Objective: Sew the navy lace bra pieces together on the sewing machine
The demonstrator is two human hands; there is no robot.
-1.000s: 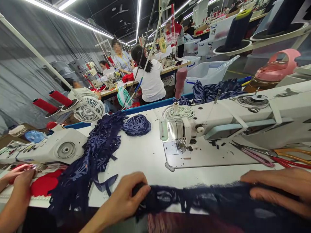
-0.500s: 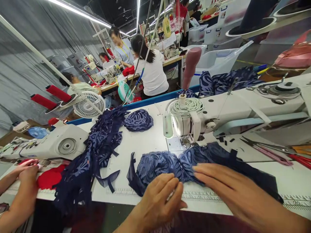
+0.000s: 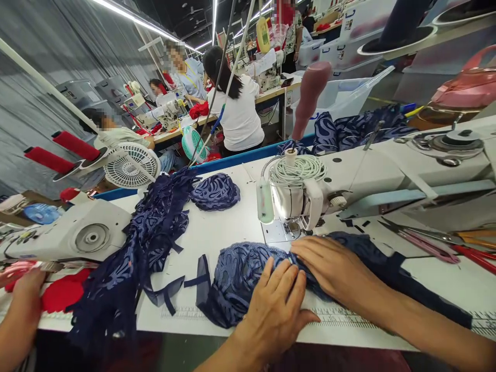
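Observation:
A navy lace bra (image 3: 236, 276) lies on the white sewing table in front of the machine's needle area, its darker band running off to the right. My left hand (image 3: 277, 305) rests on the bra near its middle, fingers stretched and slightly apart, thumb pointing right. Laid across the bra just to the right is my right hand (image 3: 329, 263), with long, nearly flat fingers; its thumb is hidden. The fingertips of both hands come close together at the bra's centre. Behind them stands the sewing machine head (image 3: 290, 191), its presser foot (image 3: 292, 227) just beyond the bra.
Navy lace pieces (image 3: 155, 222) are heaped at left, beside a small stack of lace cups (image 3: 216, 191). Scissors (image 3: 422, 235) lie at right. A measuring tape (image 3: 349, 318) runs along the table's front. Another person's hand (image 3: 29, 287) works with red fabric (image 3: 64, 292) at far left.
My left hand has moved up onto the bra, its fingers opening from a pinch. The right hand has moved up and left. The bra's right band now lies further out.

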